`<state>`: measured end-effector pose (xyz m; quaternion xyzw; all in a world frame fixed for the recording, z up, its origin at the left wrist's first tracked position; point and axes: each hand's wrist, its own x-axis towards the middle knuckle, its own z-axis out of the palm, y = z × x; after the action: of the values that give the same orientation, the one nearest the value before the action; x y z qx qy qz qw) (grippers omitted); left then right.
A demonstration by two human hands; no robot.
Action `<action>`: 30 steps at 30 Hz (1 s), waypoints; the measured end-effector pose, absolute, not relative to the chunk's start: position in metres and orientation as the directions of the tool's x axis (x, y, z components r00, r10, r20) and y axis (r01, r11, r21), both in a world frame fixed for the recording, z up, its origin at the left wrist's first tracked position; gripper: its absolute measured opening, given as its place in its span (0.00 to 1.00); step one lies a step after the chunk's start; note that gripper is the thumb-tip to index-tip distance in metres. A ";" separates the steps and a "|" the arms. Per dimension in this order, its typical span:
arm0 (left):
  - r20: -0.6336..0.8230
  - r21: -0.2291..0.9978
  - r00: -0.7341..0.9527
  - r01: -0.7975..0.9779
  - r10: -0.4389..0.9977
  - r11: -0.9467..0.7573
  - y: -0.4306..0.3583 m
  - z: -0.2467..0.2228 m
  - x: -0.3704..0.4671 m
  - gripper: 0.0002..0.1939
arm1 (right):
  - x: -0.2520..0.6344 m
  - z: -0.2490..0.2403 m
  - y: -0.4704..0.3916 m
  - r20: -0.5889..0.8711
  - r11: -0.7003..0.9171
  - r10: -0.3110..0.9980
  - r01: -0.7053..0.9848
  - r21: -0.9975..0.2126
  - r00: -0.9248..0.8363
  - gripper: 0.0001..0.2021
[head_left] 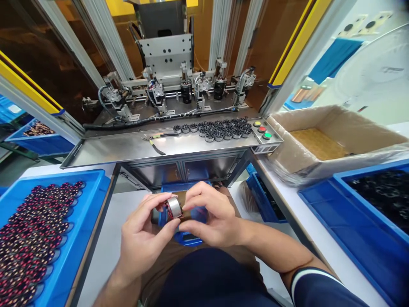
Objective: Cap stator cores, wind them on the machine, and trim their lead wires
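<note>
In front of my body I hold a motor stator (pixel 174 207), a silver metal ring with reddish wire windings showing on its left side. My left hand (pixel 143 230) pinches it by the rim between thumb and fingers. My right hand (pixel 211 215) is curved around its right side, the thumb and fingers apart; a fingertip is close to the dark end, but I cannot tell if it touches. On the metal shelf ahead lie several black-and-silver stator cores (pixel 223 129) and a pair of pliers (pixel 157 140) with green-and-black handles.
A winding machine (pixel 188 87) stands behind the shelf, with push buttons (pixel 262 129) at its right. At left is a blue tray (pixel 96 181) of wound stators. On the right are a plastic-lined cardboard box (pixel 300 164) and a blue bin (pixel 322 194) of black parts.
</note>
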<state>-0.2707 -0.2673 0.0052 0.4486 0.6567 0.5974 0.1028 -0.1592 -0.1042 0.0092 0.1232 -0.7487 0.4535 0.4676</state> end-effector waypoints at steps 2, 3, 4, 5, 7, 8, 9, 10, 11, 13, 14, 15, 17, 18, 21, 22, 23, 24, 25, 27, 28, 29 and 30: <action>0.400 0.886 -0.595 0.446 0.697 -0.127 -0.267 0.005 -0.270 0.23 | -0.159 0.011 -0.105 0.787 0.534 0.241 -0.599 -0.596 -0.568 0.03; 0.388 0.899 -0.611 0.416 0.690 -0.137 -0.267 0.005 -0.269 0.22 | -0.159 0.012 -0.105 0.768 0.504 0.249 -0.598 -0.623 -0.590 0.02; 0.367 0.916 -0.625 0.371 0.689 -0.152 -0.266 0.006 -0.268 0.22 | -0.159 0.013 -0.105 0.745 0.463 0.271 -0.597 -0.656 -0.609 0.03; 0.346 0.932 -0.632 0.317 0.693 -0.175 -0.265 0.007 -0.267 0.21 | -0.160 0.014 -0.106 0.718 0.416 0.298 -0.591 -0.691 -0.629 0.04; 0.303 0.953 -0.626 0.195 0.718 -0.232 -0.262 0.010 -0.266 0.20 | -0.160 0.015 -0.106 0.657 0.330 0.343 -0.568 -0.754 -0.672 0.06; 0.294 0.954 -0.616 0.147 0.730 -0.260 -0.261 0.011 -0.265 0.19 | -0.160 0.016 -0.106 0.630 0.300 0.356 -0.554 -0.776 -0.690 0.07; 0.296 0.951 -0.607 0.117 0.737 -0.285 -0.259 0.012 -0.265 0.19 | -0.160 0.017 -0.107 0.611 0.280 0.358 -0.544 -0.791 -0.705 0.07; 0.308 0.945 -0.604 0.109 0.735 -0.307 -0.258 0.012 -0.264 0.19 | -0.160 0.018 -0.107 0.601 0.267 0.354 -0.538 -0.799 -0.717 0.07; 0.325 0.940 -0.609 0.120 0.724 -0.321 -0.256 0.012 -0.263 0.19 | -0.159 0.018 -0.108 0.597 0.260 0.350 -0.538 -0.802 -0.722 0.08; 0.384 0.920 -0.621 0.196 0.683 -0.338 -0.255 0.010 -0.262 0.20 | -0.158 0.018 -0.107 0.592 0.251 0.348 -0.536 -0.806 -0.727 0.09; 0.420 0.906 -0.623 0.251 0.660 -0.341 -0.255 0.009 -0.262 0.19 | -0.156 0.017 -0.106 0.580 0.247 0.348 -0.525 -0.814 -0.736 0.09; 0.458 0.889 -0.615 0.309 0.641 -0.338 -0.255 0.008 -0.262 0.20 | -0.154 0.015 -0.104 0.563 0.244 0.349 -0.507 -0.827 -0.750 0.10; 0.524 0.846 -0.571 0.430 0.632 -0.314 -0.258 0.007 -0.265 0.22 | -0.150 0.012 -0.097 0.504 0.233 0.351 -0.448 -0.863 -0.789 0.11; 0.552 0.819 -0.537 0.493 0.638 -0.293 -0.260 0.008 -0.267 0.23 | -0.148 0.011 -0.092 0.467 0.219 0.355 -0.413 -0.884 -0.810 0.12; 0.617 0.685 -0.410 0.700 0.672 -0.202 -0.267 0.012 -0.274 0.26 | -0.144 0.015 -0.078 0.404 0.203 0.359 -0.352 -0.914 -0.841 0.12; 0.636 0.624 -0.361 0.761 0.682 -0.178 -0.269 0.014 -0.276 0.27 | -0.143 0.018 -0.075 0.417 0.225 0.333 -0.358 -0.906 -0.846 0.13; 0.649 0.565 -0.314 0.809 0.693 -0.163 -0.270 0.015 -0.277 0.28 | -0.143 0.023 -0.073 0.442 0.263 0.286 -0.374 -0.889 -0.850 0.14; 0.656 0.517 -0.272 0.842 0.704 -0.156 -0.272 0.017 -0.278 0.29 | -0.144 0.028 -0.073 0.464 0.307 0.222 -0.391 -0.868 -0.857 0.14; 0.658 0.483 -0.239 0.861 0.714 -0.157 -0.273 0.019 -0.278 0.30 | -0.145 0.033 -0.075 0.472 0.349 0.153 -0.400 -0.848 -0.868 0.14; 0.656 0.454 -0.201 0.875 0.727 -0.169 -0.275 0.021 -0.278 0.32 | -0.149 0.042 -0.079 0.465 0.420 0.027 -0.412 -0.809 -0.885 0.10; 0.652 0.454 -0.195 0.874 0.732 -0.172 -0.276 0.022 -0.277 0.33 | -0.151 0.045 -0.081 0.470 0.458 -0.022 -0.427 -0.780 -0.882 0.08; 0.645 0.464 -0.194 0.868 0.739 -0.176 -0.278 0.023 -0.277 0.33 | -0.153 0.048 -0.082 0.496 0.509 -0.070 -0.459 -0.728 -0.865 0.06; 0.632 0.480 -0.194 0.857 0.750 -0.184 -0.280 0.024 -0.277 0.32 | -0.155 0.050 -0.082 0.539 0.575 -0.128 -0.505 -0.644 -0.833 0.06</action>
<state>-0.2766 -0.2802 0.0241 0.6321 0.6358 0.4387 -0.0612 -0.1546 -0.0815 0.0499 0.1840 -0.8589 0.4227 0.2230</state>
